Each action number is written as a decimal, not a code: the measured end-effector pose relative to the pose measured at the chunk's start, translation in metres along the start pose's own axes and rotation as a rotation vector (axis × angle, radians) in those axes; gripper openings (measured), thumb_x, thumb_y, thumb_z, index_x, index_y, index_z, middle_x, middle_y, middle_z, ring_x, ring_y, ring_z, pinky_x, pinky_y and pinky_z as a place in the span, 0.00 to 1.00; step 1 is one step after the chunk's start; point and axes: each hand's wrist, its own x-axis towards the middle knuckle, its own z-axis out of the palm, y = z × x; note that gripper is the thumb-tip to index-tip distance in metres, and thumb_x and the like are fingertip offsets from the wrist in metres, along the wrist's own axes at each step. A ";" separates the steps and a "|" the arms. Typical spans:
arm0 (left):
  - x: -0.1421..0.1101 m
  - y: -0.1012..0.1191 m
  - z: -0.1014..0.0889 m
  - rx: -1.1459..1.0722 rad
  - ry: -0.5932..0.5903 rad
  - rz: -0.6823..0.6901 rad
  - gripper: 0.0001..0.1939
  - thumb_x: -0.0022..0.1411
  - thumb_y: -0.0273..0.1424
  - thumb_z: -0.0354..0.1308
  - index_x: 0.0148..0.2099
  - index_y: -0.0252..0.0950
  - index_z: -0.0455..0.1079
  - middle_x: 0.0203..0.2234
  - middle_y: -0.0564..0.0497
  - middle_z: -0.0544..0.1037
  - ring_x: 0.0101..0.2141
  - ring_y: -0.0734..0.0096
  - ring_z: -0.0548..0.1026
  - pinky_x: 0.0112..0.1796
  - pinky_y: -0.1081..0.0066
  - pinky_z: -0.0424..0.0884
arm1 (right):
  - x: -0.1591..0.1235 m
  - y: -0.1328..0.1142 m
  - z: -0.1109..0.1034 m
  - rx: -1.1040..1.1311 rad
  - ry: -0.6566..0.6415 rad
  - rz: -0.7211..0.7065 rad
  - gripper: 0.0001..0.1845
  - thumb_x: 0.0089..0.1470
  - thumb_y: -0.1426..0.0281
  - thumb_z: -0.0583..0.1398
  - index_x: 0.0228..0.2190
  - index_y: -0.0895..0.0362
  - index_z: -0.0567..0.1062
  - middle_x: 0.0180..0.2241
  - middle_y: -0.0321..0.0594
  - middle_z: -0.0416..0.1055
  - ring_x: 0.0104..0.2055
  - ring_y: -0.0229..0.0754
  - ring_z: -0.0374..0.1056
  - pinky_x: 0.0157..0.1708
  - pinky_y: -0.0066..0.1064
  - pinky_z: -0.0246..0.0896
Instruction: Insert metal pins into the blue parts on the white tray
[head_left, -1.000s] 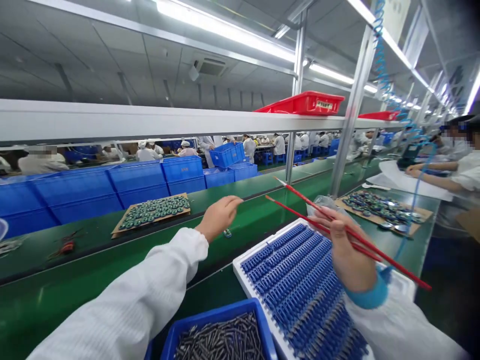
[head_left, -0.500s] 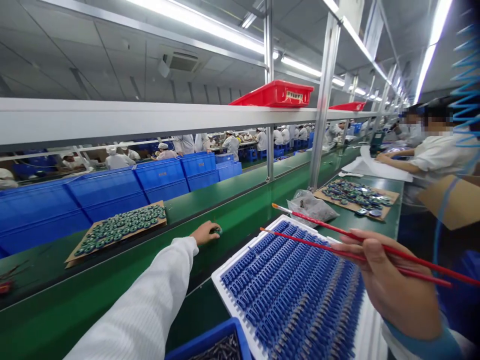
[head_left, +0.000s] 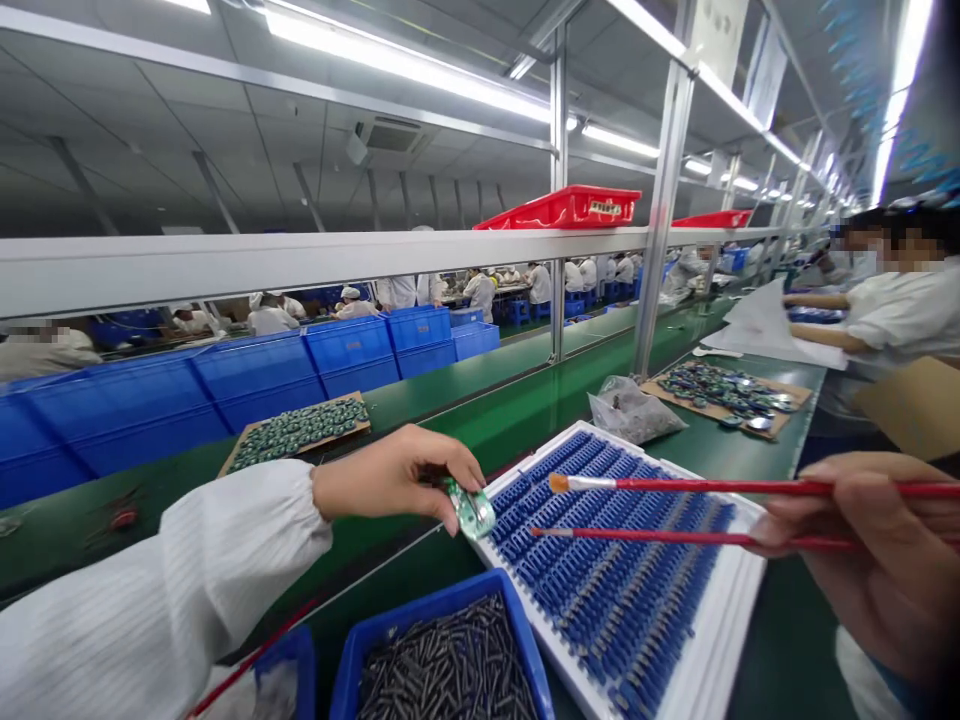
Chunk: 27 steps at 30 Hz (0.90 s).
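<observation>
My left hand (head_left: 409, 478) pinches a small green circuit board (head_left: 471, 510) by its edge, above the near left side of a white foam tray (head_left: 739, 560). In that tray stand rows of small blue plastic parts (head_left: 607, 520), some with greyish pieces on them. Two red-handled paintbrushes (head_left: 667, 487) are gripped in my right hand (head_left: 877, 550), their tips pointing left over the tray. The upper brush has a wider orange-brown tip; the lower one is thin. Below my left hand sits a blue bin (head_left: 349, 640) full of dark, thin rod-like pieces (head_left: 450, 665).
Cardboard sheets with many round boards lie at the left (head_left: 300, 432) and right (head_left: 727, 395). A clear plastic bag (head_left: 634, 410) lies behind the tray. Metal posts (head_left: 664, 200) carry a shelf with red bins (head_left: 570, 207). A co-worker (head_left: 892, 310) handles white sheeting at the right.
My left hand has come back from the green belt toward me, bringing the circuit board over the tray's edge. The brushes now lie more level, and more of the blue bin shows.
</observation>
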 end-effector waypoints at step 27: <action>-0.034 0.077 0.039 0.213 -0.211 0.094 0.07 0.60 0.28 0.63 0.35 0.38 0.65 0.43 0.43 0.81 0.40 0.69 0.80 0.38 0.73 0.74 | -0.019 -0.053 -0.013 0.152 -0.655 0.164 0.20 0.65 0.57 0.69 0.32 0.62 0.77 0.26 0.49 0.67 0.21 0.47 0.68 0.19 0.27 0.72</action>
